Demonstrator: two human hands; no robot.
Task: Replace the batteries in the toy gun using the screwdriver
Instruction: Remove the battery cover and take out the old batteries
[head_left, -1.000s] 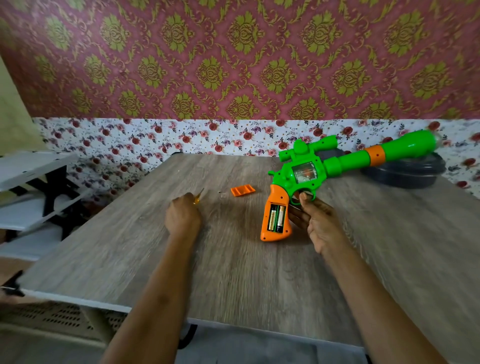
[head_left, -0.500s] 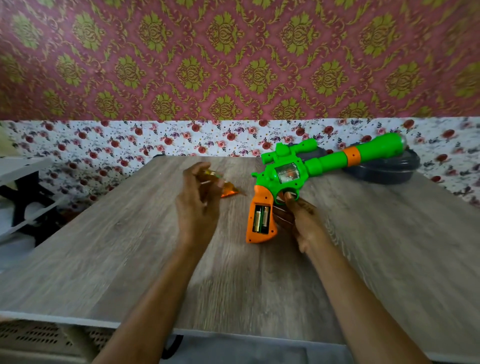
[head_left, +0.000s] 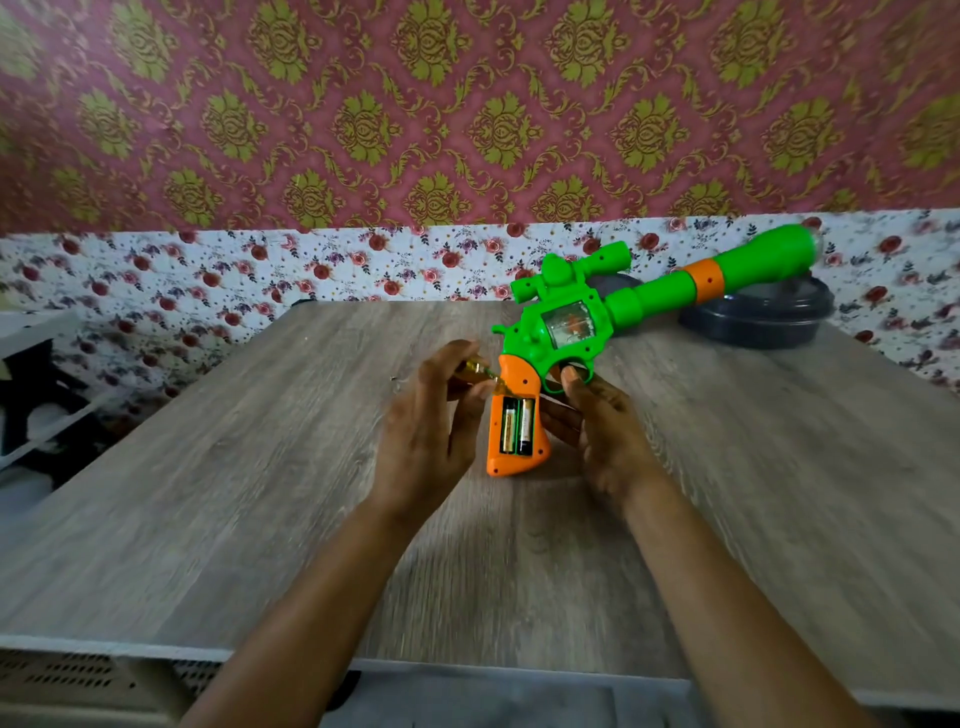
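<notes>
Batteries, two of them, are seen side by side in the uncovered compartment of the orange grip of the toy gun, which is held tilted above the table, its green barrel pointing up and to the right over a dark round object. Print on the battery casings is too blurred to be read, and no brand or writing can be made out on the toy. The right hand is closed around the grip, one finger at the trigger guard. A yellow-handled screwdriver is pinched in the fingers of the left hand, just beside the top of the grip; contact cannot be told.
</notes>
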